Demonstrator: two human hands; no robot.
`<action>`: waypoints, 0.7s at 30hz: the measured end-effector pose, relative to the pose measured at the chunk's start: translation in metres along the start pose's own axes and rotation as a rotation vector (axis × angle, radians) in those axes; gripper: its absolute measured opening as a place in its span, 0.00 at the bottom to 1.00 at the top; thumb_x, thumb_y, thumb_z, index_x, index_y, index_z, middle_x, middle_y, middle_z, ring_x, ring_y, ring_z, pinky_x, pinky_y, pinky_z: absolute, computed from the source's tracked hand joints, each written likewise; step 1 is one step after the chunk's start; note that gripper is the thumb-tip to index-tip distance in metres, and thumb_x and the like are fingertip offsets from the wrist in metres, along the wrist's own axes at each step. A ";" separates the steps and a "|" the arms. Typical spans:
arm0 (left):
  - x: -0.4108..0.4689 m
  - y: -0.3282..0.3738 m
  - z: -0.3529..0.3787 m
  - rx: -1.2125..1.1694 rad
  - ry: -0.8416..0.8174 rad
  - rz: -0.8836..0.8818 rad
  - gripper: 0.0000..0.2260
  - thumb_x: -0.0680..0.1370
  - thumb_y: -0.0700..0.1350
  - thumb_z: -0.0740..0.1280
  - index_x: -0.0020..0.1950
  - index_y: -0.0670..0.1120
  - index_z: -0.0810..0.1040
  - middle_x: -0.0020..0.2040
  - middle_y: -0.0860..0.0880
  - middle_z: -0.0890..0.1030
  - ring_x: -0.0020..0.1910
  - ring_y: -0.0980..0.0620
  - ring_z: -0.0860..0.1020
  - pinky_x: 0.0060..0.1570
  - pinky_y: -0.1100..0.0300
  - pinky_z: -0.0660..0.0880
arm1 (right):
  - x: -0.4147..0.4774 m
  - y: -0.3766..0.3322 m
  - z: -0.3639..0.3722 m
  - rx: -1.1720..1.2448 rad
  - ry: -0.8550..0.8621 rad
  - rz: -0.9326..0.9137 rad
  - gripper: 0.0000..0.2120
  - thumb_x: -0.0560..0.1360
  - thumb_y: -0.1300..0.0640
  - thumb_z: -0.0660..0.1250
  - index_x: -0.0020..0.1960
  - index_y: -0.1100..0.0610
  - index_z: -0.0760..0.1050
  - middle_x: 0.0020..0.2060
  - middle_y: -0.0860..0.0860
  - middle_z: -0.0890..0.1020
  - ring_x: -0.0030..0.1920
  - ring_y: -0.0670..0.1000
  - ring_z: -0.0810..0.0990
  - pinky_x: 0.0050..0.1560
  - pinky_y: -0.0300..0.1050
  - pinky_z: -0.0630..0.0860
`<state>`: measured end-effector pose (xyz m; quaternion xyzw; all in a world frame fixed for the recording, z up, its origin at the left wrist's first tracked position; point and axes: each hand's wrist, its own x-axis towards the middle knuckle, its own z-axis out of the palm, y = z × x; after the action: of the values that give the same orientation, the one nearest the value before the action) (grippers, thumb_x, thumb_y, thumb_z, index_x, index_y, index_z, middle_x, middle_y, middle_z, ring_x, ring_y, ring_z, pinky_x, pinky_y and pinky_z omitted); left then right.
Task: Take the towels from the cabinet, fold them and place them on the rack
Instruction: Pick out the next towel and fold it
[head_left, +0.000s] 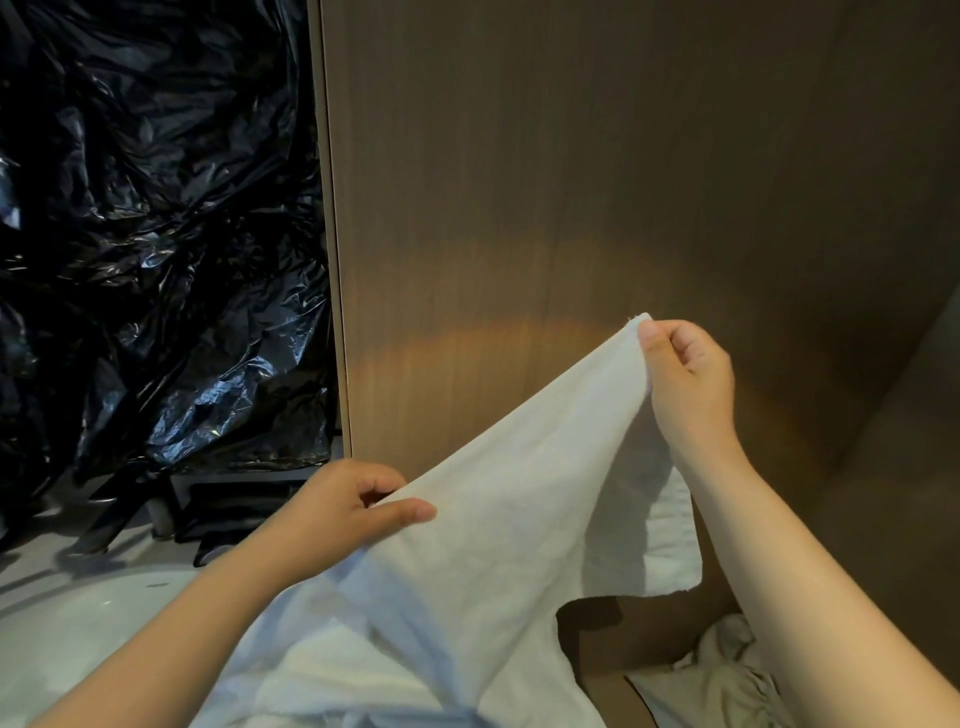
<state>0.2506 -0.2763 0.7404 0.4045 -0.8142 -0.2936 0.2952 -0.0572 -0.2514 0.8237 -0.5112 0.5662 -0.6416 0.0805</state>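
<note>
A white towel (498, 519) is stretched between both hands in front of a brown wooden cabinet panel (571, 208). My right hand (685, 379) pinches its upper corner, raised high. Lower and to the left, my left hand (353, 504) grips the towel's edge between thumb and fingers. The cloth slopes down from right to left, and its lower part drapes toward me. One end hangs below my right wrist. More crumpled white towels (727, 670) lie low at the bottom right, partly hidden by my right forearm.
Crinkled black plastic sheeting (156, 234) covers the whole left side. Below it stands a dark low rack or stand (223, 499) on a pale floor (78, 597). The cabinet's inner side wall (883, 467) closes off the right.
</note>
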 end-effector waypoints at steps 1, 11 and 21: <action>0.000 -0.005 0.000 0.031 -0.001 0.003 0.28 0.68 0.67 0.68 0.32 0.41 0.73 0.27 0.53 0.66 0.27 0.59 0.64 0.29 0.63 0.61 | 0.000 0.000 0.000 -0.003 0.008 0.002 0.09 0.81 0.47 0.61 0.44 0.46 0.75 0.41 0.43 0.79 0.43 0.37 0.78 0.40 0.32 0.74; 0.011 -0.028 -0.021 0.263 0.150 0.005 0.12 0.77 0.52 0.68 0.37 0.47 0.76 0.35 0.51 0.76 0.35 0.57 0.73 0.35 0.65 0.67 | 0.003 0.011 -0.009 -0.035 0.066 0.008 0.11 0.81 0.47 0.61 0.46 0.51 0.77 0.40 0.46 0.79 0.41 0.38 0.77 0.40 0.32 0.72; 0.037 -0.004 -0.078 0.137 0.449 0.025 0.06 0.73 0.52 0.72 0.37 0.56 0.80 0.33 0.55 0.80 0.34 0.58 0.76 0.34 0.62 0.72 | 0.028 0.005 -0.024 -0.007 0.188 0.022 0.14 0.81 0.44 0.61 0.41 0.50 0.76 0.32 0.42 0.75 0.34 0.37 0.74 0.37 0.33 0.72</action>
<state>0.2898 -0.3275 0.7975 0.4689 -0.7511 -0.1366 0.4443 -0.0903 -0.2567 0.8393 -0.4430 0.5789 -0.6837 0.0322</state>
